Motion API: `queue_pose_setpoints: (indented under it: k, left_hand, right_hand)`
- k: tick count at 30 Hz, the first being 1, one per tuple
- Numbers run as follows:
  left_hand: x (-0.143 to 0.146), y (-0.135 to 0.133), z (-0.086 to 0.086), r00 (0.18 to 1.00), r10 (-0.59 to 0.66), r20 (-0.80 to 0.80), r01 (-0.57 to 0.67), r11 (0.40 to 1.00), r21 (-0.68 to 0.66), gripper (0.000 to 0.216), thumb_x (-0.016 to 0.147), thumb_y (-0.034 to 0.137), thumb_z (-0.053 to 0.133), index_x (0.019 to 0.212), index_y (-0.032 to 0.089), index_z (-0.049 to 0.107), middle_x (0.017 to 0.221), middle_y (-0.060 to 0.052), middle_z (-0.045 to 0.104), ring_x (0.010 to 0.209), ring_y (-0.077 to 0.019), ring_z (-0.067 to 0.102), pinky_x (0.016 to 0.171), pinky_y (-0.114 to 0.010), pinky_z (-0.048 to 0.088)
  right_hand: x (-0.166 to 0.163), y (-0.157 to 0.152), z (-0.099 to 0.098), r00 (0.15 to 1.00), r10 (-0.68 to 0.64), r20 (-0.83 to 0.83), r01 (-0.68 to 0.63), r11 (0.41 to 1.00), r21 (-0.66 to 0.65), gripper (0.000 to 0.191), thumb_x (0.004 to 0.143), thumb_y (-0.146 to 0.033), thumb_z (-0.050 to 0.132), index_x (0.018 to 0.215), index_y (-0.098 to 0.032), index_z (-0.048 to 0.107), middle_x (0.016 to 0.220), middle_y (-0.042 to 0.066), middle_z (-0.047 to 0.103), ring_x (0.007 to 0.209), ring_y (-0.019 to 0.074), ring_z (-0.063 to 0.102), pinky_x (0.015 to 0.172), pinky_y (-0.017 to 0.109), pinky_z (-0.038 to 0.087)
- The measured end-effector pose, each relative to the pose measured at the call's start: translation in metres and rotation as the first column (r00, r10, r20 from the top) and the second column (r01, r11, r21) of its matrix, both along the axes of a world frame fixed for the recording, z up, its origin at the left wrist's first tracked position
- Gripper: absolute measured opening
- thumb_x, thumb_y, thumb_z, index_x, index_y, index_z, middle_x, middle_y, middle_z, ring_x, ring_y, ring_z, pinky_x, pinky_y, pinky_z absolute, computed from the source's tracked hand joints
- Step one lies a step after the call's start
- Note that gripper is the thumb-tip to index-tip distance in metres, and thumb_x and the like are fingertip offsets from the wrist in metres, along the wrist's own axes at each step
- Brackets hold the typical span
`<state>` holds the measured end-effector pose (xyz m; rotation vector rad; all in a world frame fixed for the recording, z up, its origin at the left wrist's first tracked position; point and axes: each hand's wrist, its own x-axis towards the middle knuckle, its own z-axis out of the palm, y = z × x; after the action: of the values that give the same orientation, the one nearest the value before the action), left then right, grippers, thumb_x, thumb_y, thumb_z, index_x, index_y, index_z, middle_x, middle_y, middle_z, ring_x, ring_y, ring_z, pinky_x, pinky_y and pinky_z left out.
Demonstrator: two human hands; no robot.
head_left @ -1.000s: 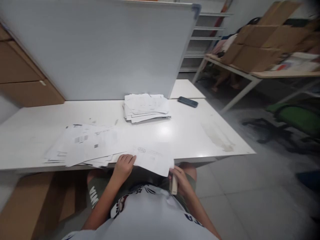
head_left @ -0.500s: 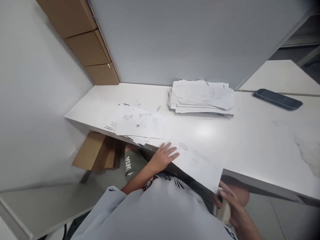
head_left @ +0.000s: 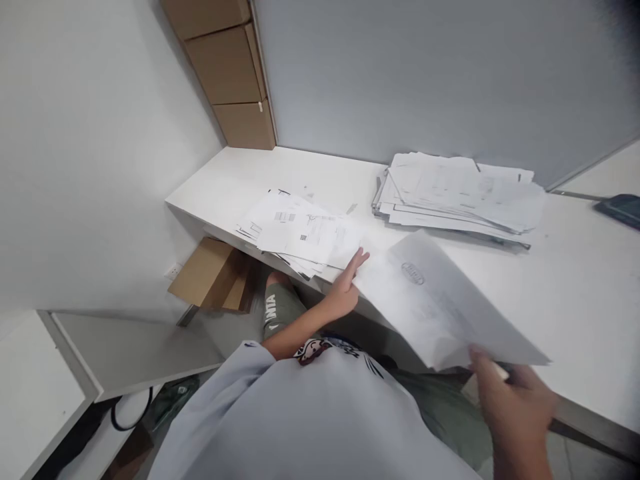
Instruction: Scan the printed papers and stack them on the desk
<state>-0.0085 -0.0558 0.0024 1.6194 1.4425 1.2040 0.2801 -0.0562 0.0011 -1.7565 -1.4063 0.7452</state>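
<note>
A white sheet of paper (head_left: 430,300), with an oval stamp mark and faint print, is tilted up off the desk's front edge. My right hand (head_left: 515,400) is closed on its lower right corner, thumb on top. A small pale object (head_left: 501,371) shows beside that thumb; its kind is unclear. At the sheet's left corner is my left hand (head_left: 344,290), fingers stretched out, touching or very near the paper edge. Just beyond it lies a loose spread of printed papers (head_left: 300,233).
A thick paper stack (head_left: 460,193) lies at the back of the white desk (head_left: 320,170), against a grey panel. A dark flat object (head_left: 620,210) is at far right. Cardboard boxes (head_left: 243,123) stand at the back left corner. An open carton (head_left: 205,273) is below the desk.
My right hand has risen and lifted the sheet's right side off the desk. My left hand no longer lies flat on the sheet but is at its left corner. The view has shifted.
</note>
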Motion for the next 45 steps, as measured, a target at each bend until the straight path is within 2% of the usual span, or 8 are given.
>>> queue_pose_setpoints:
  k: [3, 8, 13, 17, 23, 37, 41, 45]
  left_hand:
    - [-0.008, 0.023, 0.01, 0.991, -0.081, 0.107, 0.076, 0.996, 0.049, 0.088, 0.084, 0.004, 0.034, 0.153, 0.034, -0.011, 0.158, -0.009, 0.026, 0.144, -0.0239, 0.03, 0.116, -0.05, 0.027]
    - [-0.009, 0.038, 0.004, 0.984, -0.176, -0.018, 0.177, 0.979, 0.1, 0.096, 0.081, 0.022, 0.061, 0.154, 0.028, 0.0, 0.157, -0.015, 0.023, 0.146, -0.0318, 0.02, 0.115, -0.05, 0.027]
    - [0.007, 0.043, -0.008, 0.97, -0.198, 0.142, 0.169, 0.967, 0.191, 0.06, 0.089, 0.033, 0.058, 0.142, 0.02, 0.032, 0.124, -0.015, 0.056, 0.125, -0.0262, 0.051, 0.108, -0.045, 0.036]
    - [0.01, 0.05, -0.007, 0.976, -0.117, 0.184, 0.079, 0.976, 0.201, 0.041, 0.088, 0.036, 0.059, 0.123, 0.019, 0.05, 0.119, -0.012, 0.058, 0.116, -0.0238, 0.055, 0.105, -0.04, 0.039]
    - [0.006, 0.059, -0.009, 0.974, -0.136, 0.18, 0.13, 0.991, 0.043, 0.044, 0.085, 0.04, 0.062, 0.121, 0.017, 0.054, 0.119, -0.012, 0.062, 0.115, -0.0253, 0.058, 0.099, -0.038, 0.046]
    - [0.009, 0.07, 0.003, 0.963, -0.208, 0.17, 0.221, 0.974, -0.059, 0.065, 0.08, 0.055, 0.064, 0.131, 0.015, 0.058, 0.128, -0.014, 0.064, 0.121, -0.0307, 0.058, 0.105, -0.045, 0.045]
    - [0.015, 0.074, 0.009, 0.983, -0.147, 0.109, 0.164, 0.97, -0.179, 0.056, 0.078, 0.056, 0.064, 0.119, 0.018, 0.068, 0.123, -0.009, 0.068, 0.123, -0.0322, 0.057, 0.109, -0.047, 0.041]
    - [0.013, 0.08, 0.008, 0.983, -0.044, 0.181, 0.088, 0.966, -0.243, 0.055, 0.075, 0.055, 0.067, 0.111, 0.014, 0.071, 0.119, -0.011, 0.069, 0.12, -0.034, 0.059, 0.109, -0.049, 0.04]
  right_hand:
    - [-0.009, 0.014, 0.022, 0.991, -0.109, 0.072, 0.096, 0.983, 0.159, 0.022, 0.07, -0.04, 0.066, 0.08, -0.02, 0.069, 0.07, 0.004, 0.063, 0.075, 0.0274, 0.06, 0.071, 0.04, 0.047]
    - [-0.016, 0.021, 0.03, 0.973, 0.177, 0.145, -0.219, 0.906, 0.363, 0.017, 0.076, -0.033, 0.057, 0.076, -0.02, 0.068, 0.084, 0.008, 0.067, 0.082, 0.0249, 0.063, 0.081, 0.039, 0.048]
    - [-0.01, 0.014, 0.016, 0.996, 0.041, -0.076, -0.025, 0.979, 0.202, 0.013, 0.071, -0.032, 0.061, 0.071, -0.02, 0.067, 0.071, 0.003, 0.062, 0.069, 0.0215, 0.058, 0.065, 0.035, 0.046]
    - [-0.011, 0.015, 0.006, 0.938, -0.178, -0.299, 0.198, 0.979, 0.04, 0.018, 0.067, -0.034, 0.066, 0.057, -0.02, 0.058, 0.051, -0.003, 0.049, 0.048, 0.0151, 0.044, 0.046, 0.029, 0.035]
    - [-0.016, 0.026, -0.005, 0.935, -0.08, -0.346, 0.1, 0.994, 0.041, 0.027, 0.071, -0.043, 0.065, 0.061, -0.021, 0.053, 0.053, -0.005, 0.048, 0.048, 0.0132, 0.044, 0.048, 0.026, 0.036]
    - [-0.016, 0.034, 0.022, 0.955, -0.024, -0.295, 0.06, 0.992, 0.113, 0.028, 0.072, -0.045, 0.065, 0.085, -0.021, 0.062, 0.069, 0.0, 0.058, 0.065, 0.0188, 0.054, 0.064, 0.031, 0.044]
    - [-0.014, 0.027, 0.01, 0.872, -0.103, -0.479, 0.178, 0.977, 0.114, 0.04, 0.07, -0.044, 0.071, 0.101, -0.02, 0.063, 0.081, 0.002, 0.064, 0.061, 0.0156, 0.053, 0.06, 0.031, 0.045]
    - [-0.024, 0.011, -0.001, 0.599, -0.189, -0.778, 0.301, 0.954, 0.0, 0.046, 0.075, -0.048, 0.07, 0.112, -0.023, 0.06, 0.102, 0.005, 0.067, 0.055, 0.0111, 0.052, 0.05, 0.027, 0.043]
